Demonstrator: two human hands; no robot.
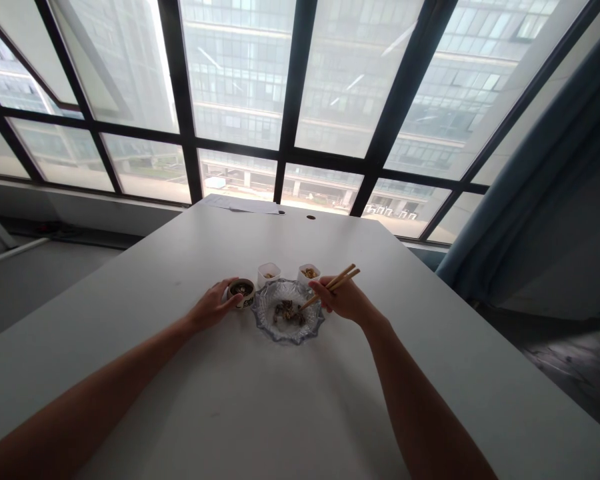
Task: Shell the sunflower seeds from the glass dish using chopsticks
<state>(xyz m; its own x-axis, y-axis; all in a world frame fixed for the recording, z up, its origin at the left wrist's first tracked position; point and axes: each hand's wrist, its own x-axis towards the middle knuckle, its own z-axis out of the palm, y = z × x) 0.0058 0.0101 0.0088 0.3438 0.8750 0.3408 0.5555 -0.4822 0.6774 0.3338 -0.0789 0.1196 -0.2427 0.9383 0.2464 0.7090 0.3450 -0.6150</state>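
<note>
My right hand [341,297] is closed around a pair of wooden chopsticks [336,281]. Their tips reach down into a clear glass bowl with a scalloped rim [261,321], at a small heap of dark brown dried pieces [289,312] whose kind I cannot make out. To the left of the bowl, my left hand [217,303] grips a small round cup [247,303] with dark markings on its side, thumb in front and fingers behind. Dark contents [242,289] show inside the cup, which stands upright on the table.
Behind the glass bowl stand two small white containers, the left one [269,275] with a little brownish stuff, the right one [309,273] with yellow-brown pieces. Papers [245,204] lie at the far edge of the white table [220,400]. A blue curtain [540,160] hangs at the right.
</note>
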